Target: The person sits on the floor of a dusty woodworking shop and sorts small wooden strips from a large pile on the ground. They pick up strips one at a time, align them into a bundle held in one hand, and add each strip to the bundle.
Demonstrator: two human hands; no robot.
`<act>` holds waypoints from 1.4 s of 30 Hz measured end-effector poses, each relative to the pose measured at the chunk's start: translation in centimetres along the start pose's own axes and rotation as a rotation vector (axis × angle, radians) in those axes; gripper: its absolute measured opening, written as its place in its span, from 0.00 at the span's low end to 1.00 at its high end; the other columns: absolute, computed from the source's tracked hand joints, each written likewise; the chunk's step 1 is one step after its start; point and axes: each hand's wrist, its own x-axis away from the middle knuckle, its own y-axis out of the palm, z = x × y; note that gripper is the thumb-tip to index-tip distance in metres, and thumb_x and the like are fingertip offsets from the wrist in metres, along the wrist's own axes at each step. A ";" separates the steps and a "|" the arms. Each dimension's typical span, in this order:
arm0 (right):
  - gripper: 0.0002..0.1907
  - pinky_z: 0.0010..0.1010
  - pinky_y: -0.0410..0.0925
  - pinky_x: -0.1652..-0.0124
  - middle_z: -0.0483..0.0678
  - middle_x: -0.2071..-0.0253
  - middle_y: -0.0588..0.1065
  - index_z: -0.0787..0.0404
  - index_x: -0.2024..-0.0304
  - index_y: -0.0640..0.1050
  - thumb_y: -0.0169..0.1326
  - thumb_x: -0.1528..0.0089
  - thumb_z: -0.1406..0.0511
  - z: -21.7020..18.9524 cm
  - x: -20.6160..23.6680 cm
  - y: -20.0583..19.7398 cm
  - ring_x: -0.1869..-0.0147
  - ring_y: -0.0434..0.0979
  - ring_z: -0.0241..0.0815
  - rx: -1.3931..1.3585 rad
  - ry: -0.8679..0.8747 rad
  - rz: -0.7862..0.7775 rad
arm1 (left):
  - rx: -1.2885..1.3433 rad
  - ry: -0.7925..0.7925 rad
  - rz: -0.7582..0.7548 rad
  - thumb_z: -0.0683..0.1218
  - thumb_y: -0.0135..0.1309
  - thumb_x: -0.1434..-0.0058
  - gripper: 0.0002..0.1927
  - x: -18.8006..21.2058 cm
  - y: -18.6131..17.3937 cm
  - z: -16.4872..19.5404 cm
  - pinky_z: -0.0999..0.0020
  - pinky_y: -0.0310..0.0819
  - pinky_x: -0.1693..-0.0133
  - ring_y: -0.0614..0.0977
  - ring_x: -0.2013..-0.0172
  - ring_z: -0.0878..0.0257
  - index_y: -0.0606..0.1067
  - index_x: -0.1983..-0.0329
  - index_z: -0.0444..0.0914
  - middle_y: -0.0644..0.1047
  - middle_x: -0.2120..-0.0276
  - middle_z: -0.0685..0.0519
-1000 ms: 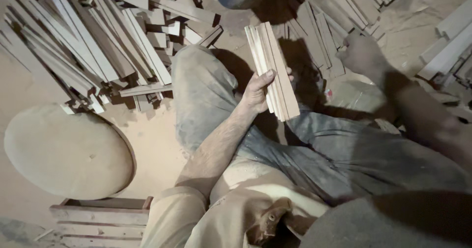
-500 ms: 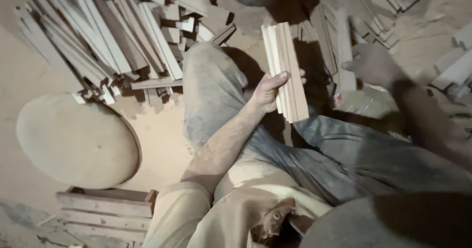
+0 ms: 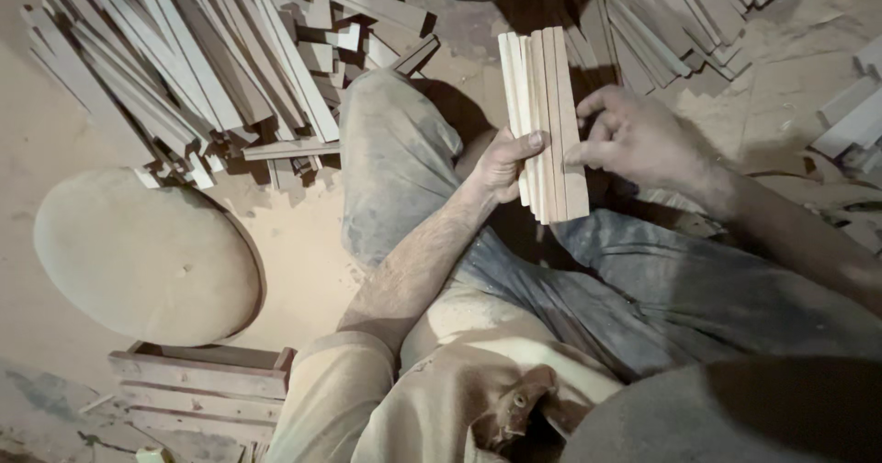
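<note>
Head view: a bundle of pale flat wooden slats [image 3: 544, 123] is held upright over the lap, between the knees of dusty grey trousers [image 3: 395, 160]. The left hand [image 3: 503, 163] is closed around the bundle's lower left edge, thumb laid across the front face. The right hand [image 3: 634, 137], which a second ago was off to the right and clear of the bundle, is now brought in against the bundle's right edge, fingers curled, fingertips [image 3: 581, 155] pressed on the outermost slat. So the bundle is now gripped from both sides rather than by one hand only; judged from this, the slats are being squared up or steadied. The bundle itself is seen slightly higher and more central in frame than before.

The slats are seen as several thin, long strips stacked face to face, light tan, top ends roughly level, bottom ends a little uneven. Grain and exact count cannot be told.

A loose heap of similar pale wooden strips [image 3: 184, 68] lies on the sandy floor [image 3: 294, 242] at upper left, another heap [image 3: 680, 22] at upper right. A round tan wooden disc [image 3: 147, 256] is seen at left, a slatted wooden crate [image 3: 202, 380] just below it.
</note>
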 end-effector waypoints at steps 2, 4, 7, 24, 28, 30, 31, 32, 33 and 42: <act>0.21 0.33 0.74 0.66 0.54 0.63 0.81 0.65 0.43 0.75 0.59 0.36 0.61 2.2 -1.4 -0.8 0.66 0.80 0.44 -0.131 -0.116 0.109 | 0.020 -0.013 -0.044 0.44 0.67 0.38 0.32 0.1 0.0 0.1 0.55 0.83 0.46 0.84 0.50 0.53 0.68 0.35 0.29 0.79 0.49 0.42; 0.19 0.33 0.75 0.63 0.55 0.61 0.80 0.68 0.48 0.77 0.59 0.34 0.60 5.4 -4.1 -2.3 0.63 0.82 0.44 -0.133 -0.221 0.272 | 0.058 -0.032 -0.099 0.44 0.69 0.40 0.33 0.3 -0.1 0.2 0.56 0.83 0.47 0.84 0.50 0.53 0.69 0.35 0.30 0.80 0.49 0.43; 0.21 0.40 0.74 0.57 0.59 0.56 0.79 0.70 0.51 0.77 0.62 0.34 0.58 10.2 -9.4 -3.0 0.57 0.82 0.51 0.056 -0.265 0.484 | 0.090 -0.044 -0.156 0.43 0.70 0.40 0.30 0.5 -0.2 0.3 0.55 0.83 0.47 0.84 0.48 0.52 0.71 0.38 0.31 0.80 0.49 0.43; 0.17 0.46 0.68 0.40 0.59 0.48 0.76 0.61 0.45 0.79 0.58 0.36 0.64 10.5 -8.9 -2.3 0.42 0.75 0.59 0.231 -0.178 0.377 | 0.066 -0.036 -0.092 0.44 0.67 0.37 0.32 0.2 -0.4 0.4 0.55 0.82 0.45 0.84 0.48 0.52 0.68 0.34 0.31 0.80 0.48 0.43; 0.14 0.45 0.64 0.34 0.55 0.45 0.74 0.56 0.46 0.79 0.57 0.35 0.66 6.7 -0.8 -4.7 0.38 0.71 0.56 0.605 -0.633 0.609 | 0.083 -0.052 -0.079 0.45 0.67 0.38 0.31 -0.1 -0.4 0.1 0.55 0.83 0.48 0.84 0.50 0.52 0.68 0.35 0.31 0.80 0.49 0.43; 0.11 0.47 0.63 0.35 0.52 0.50 0.74 0.50 0.53 0.82 0.59 0.38 0.62 3.9 0.6 -3.8 0.39 0.72 0.52 0.763 -0.550 0.408 | 0.085 -0.061 -0.104 0.44 0.67 0.37 0.32 -0.2 -0.2 -0.1 0.56 0.82 0.46 0.84 0.49 0.53 0.67 0.34 0.31 0.80 0.49 0.43; 0.14 0.47 0.63 0.35 0.51 0.49 0.74 0.51 0.51 0.81 0.58 0.40 0.65 2.6 1.1 -2.9 0.37 0.71 0.51 0.871 -0.662 0.428 | 0.085 -0.068 -0.118 0.44 0.68 0.36 0.32 -0.2 -0.1 -0.2 0.56 0.82 0.46 0.84 0.49 0.53 0.67 0.34 0.30 0.80 0.48 0.43; 0.18 0.47 0.64 0.35 0.51 0.47 0.74 0.52 0.48 0.80 0.58 0.42 0.67 1.6 1.4 -2.1 0.36 0.71 0.50 0.977 -0.775 0.448 | 0.081 -0.065 -0.108 0.45 0.68 0.36 0.32 0.0 0.0 -0.3 0.57 0.82 0.47 0.84 0.50 0.54 0.67 0.33 0.30 0.80 0.49 0.43; 0.22 0.47 0.64 0.35 0.50 0.45 0.73 0.52 0.46 0.79 0.57 0.44 0.69 0.8 1.6 -1.7 0.34 0.70 0.50 1.082 -0.892 0.471 | 0.075 -0.062 -0.100 0.45 0.68 0.36 0.33 0.1 0.2 -0.3 0.57 0.82 0.48 0.84 0.51 0.54 0.68 0.33 0.30 0.80 0.49 0.44; 0.34 0.39 0.61 0.31 0.54 0.33 0.67 0.63 0.24 0.52 0.46 0.30 0.65 3.0 -0.4 1.9 0.28 0.67 0.47 -0.474 -0.739 0.069 | 0.022 -0.016 -0.062 0.45 0.69 0.38 0.34 -0.2 0.4 0.5 0.58 0.82 0.49 0.84 0.52 0.55 0.67 0.33 0.31 0.79 0.50 0.45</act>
